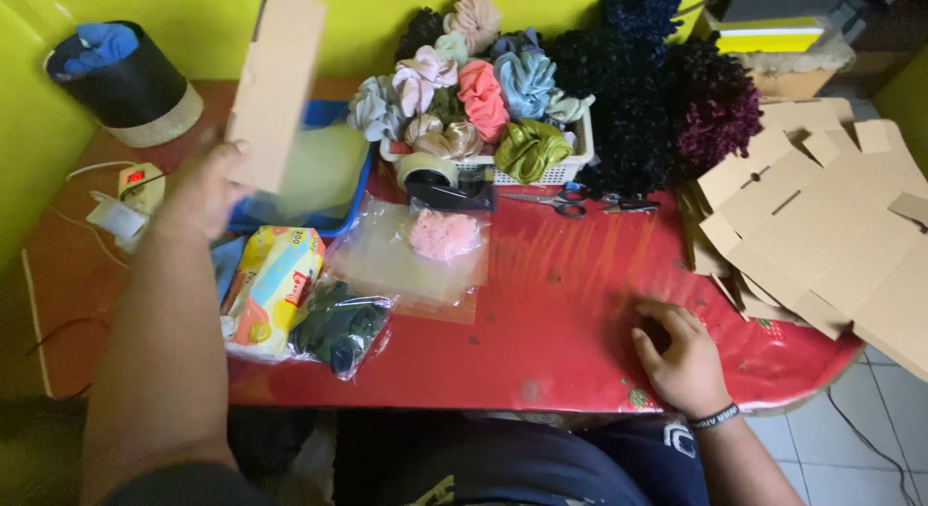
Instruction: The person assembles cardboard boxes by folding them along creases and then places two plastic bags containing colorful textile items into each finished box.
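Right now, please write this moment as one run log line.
left hand: holds flat brown cardboard piece raised | right hand: rests, empty, on red table

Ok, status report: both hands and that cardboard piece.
Left hand raised, gripping flat cardboard piece. Right hand empty, resting on red table. Flat box stack beside right hand.

Bright even light, soft glare streaks on the red tablecloth (580, 274), raised cardboard piece (275, 86) motion-blurred, mild wide-angle bending at edges

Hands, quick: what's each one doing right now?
Left hand: closed on a flat cardboard piece, held up above the red table.
Right hand: empty, fingers loosely curled, resting on the table.
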